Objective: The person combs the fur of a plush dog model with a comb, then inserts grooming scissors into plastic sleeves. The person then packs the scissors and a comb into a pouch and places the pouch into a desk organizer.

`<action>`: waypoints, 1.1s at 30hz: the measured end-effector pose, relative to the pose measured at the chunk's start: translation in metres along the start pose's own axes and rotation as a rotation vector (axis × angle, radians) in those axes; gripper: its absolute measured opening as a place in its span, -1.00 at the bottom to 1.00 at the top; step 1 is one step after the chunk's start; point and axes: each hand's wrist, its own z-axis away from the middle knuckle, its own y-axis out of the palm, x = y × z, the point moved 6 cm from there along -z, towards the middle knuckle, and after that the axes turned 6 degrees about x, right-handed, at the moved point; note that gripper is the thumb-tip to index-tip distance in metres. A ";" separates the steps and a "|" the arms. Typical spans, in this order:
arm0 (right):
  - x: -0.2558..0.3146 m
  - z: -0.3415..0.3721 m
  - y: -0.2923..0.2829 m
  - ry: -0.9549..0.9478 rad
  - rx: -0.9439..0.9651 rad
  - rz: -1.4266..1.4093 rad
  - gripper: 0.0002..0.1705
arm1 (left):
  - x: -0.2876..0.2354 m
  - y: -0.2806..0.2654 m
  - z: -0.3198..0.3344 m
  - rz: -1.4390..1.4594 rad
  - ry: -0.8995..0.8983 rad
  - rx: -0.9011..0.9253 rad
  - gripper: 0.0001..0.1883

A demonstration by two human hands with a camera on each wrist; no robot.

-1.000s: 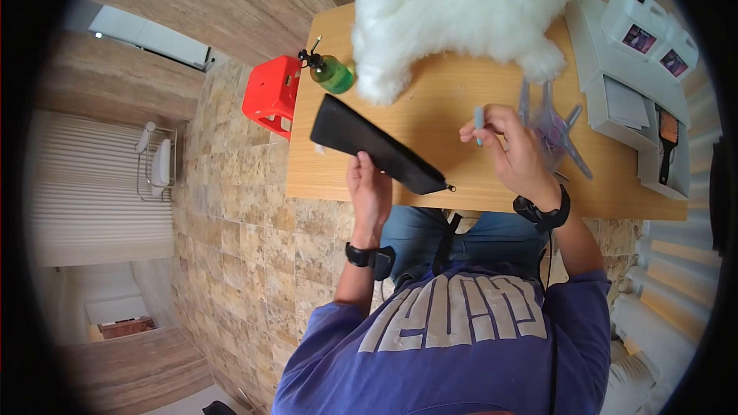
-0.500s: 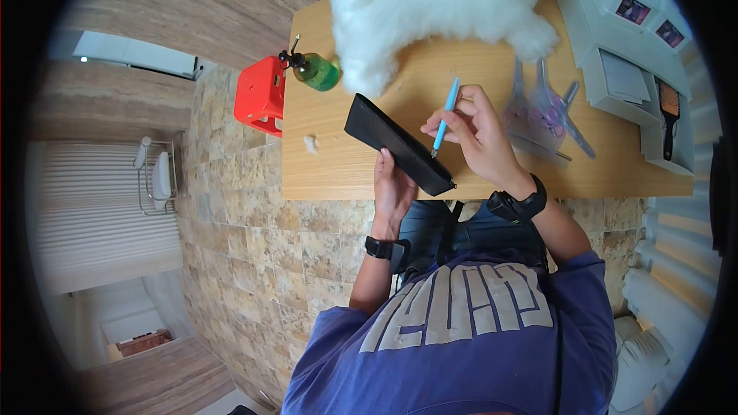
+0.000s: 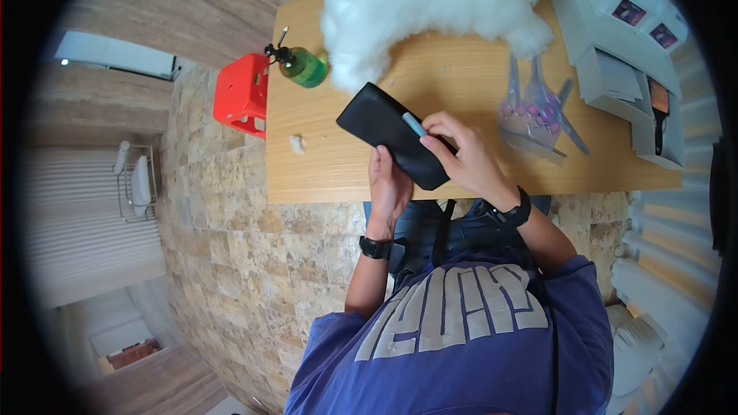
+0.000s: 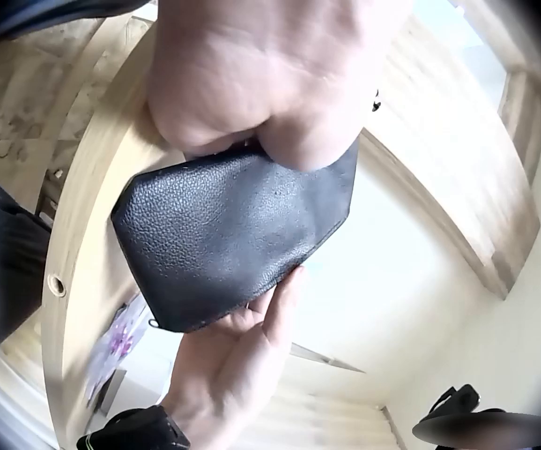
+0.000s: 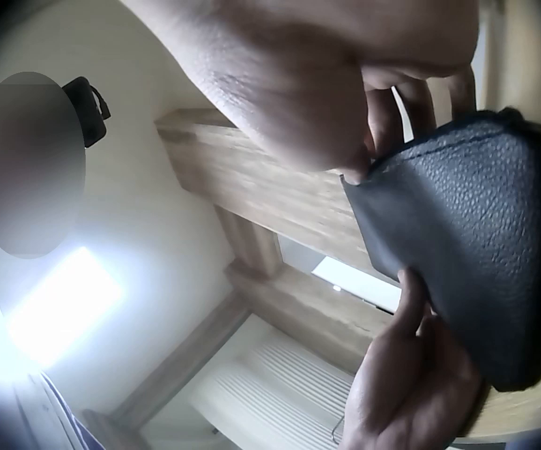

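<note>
My left hand (image 3: 390, 188) grips the lower edge of a black pouch (image 3: 377, 119), thumb on the near face, above the table's front edge. My right hand (image 3: 480, 165) pinches a light blue pen-like tool (image 3: 413, 124), which crosses in front of the pouch at its upper right side. In the left wrist view the textured black pouch (image 4: 214, 234) spans between both hands, and the tool is out of sight. The right wrist view has the pouch (image 5: 486, 206) with my left thumb against its edge; whether its zip is open I cannot tell.
A white fluffy dog-shaped form (image 3: 430, 0) covers the table's far side. To the left are a green spray bottle (image 3: 304, 68), a white tuft (image 3: 297, 144) and a red stool (image 3: 241, 94). Clear holders with purple-handled tools (image 3: 538, 115) and a white organizer (image 3: 615, 84) stand right.
My right hand has moved left to the pouch, bringing the blue tool in front of it. The pouch, in my left hand, has moved closer to my right hand.
</note>
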 end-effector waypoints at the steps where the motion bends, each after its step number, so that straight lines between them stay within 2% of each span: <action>1: -0.002 0.002 0.001 0.014 -0.001 -0.010 -0.83 | 0.001 0.000 0.000 0.015 -0.011 0.011 -0.57; 3: -0.004 0.005 0.000 0.068 0.018 0.043 -0.80 | 0.000 0.000 -0.001 0.000 0.027 0.026 -0.55; 5: -0.001 0.008 0.003 -0.024 -0.022 0.118 -0.77 | -0.001 -0.001 0.001 0.007 0.029 0.022 -0.53; 7: 0.000 0.013 0.004 -0.019 0.005 0.194 -0.71 | -0.001 -0.003 0.002 0.075 -0.004 0.010 -0.51; 9: 0.007 0.016 0.007 -0.007 0.129 0.322 -0.73 | -0.003 -0.001 0.003 0.098 -0.028 0.008 -0.49; 11: 0.011 0.018 0.004 -0.011 0.157 0.358 -0.68 | -0.004 -0.001 0.001 0.118 -0.060 0.015 -0.48; 14: 0.022 0.019 -0.006 -0.022 0.126 0.288 -0.71 | 0.000 0.000 -0.003 0.239 -0.282 0.021 -0.54; 15: 0.029 0.017 -0.016 -0.032 0.109 0.298 -0.71 | -0.005 0.004 -0.007 0.234 -0.283 0.043 -0.54; 17: 0.032 0.016 -0.037 0.065 0.108 0.211 -0.72 | -0.010 0.012 -0.015 -0.058 -0.456 0.082 -0.50; 19: 0.020 0.020 -0.055 0.011 0.012 0.200 -0.75 | -0.015 0.022 -0.030 -0.114 -0.484 0.146 -0.51; 21: -0.009 0.029 -0.084 0.201 -0.160 0.220 -0.82 | -0.013 0.039 -0.046 -0.126 -0.588 0.203 -0.53; 23: -0.025 0.033 -0.104 0.221 -0.254 0.275 -0.83 | -0.009 0.051 -0.067 -0.125 -0.640 0.245 -0.54; 25: -0.047 0.042 -0.124 0.244 -0.361 0.325 -0.83 | 0.006 0.057 -0.088 -0.004 -0.740 0.279 -0.56; 27: -0.067 0.043 -0.132 0.215 -0.314 0.405 -0.78 | 0.019 0.063 -0.106 -0.055 -0.750 0.317 -0.52; 28: -0.066 0.041 -0.133 0.197 -0.349 0.408 -0.78 | 0.029 0.064 -0.115 0.003 -0.773 0.377 -0.50; 33: -0.056 0.037 -0.112 0.313 -0.363 0.895 -0.50 | 0.059 0.068 -0.141 0.110 -0.876 0.564 -0.46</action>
